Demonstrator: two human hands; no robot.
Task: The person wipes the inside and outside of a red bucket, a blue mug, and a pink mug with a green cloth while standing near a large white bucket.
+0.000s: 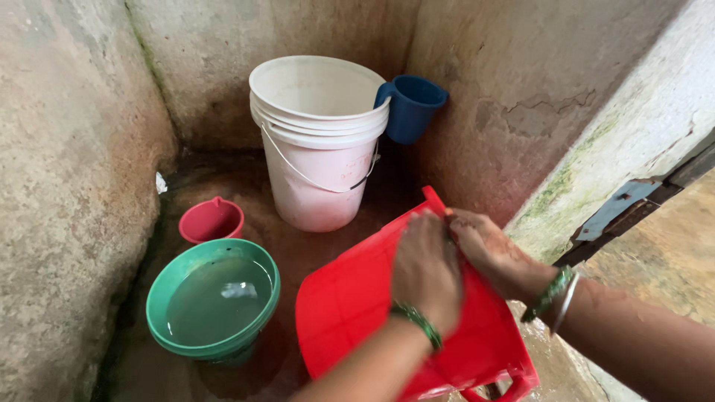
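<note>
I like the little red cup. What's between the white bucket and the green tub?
In the head view, the small red cup sits on the wet floor between the white bucket and the green tub.

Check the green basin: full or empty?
Holds water. The green basin stands upright on the floor, with greenish water well up its inside and a pale reflection on the surface; not brimful.

I count one red plastic tub (357,298), one green plastic basin (212,301), stacked white plastic buckets (319,141) (count unclear), two mugs: blue plastic mug (413,106), small red plastic mug (211,220).
</note>
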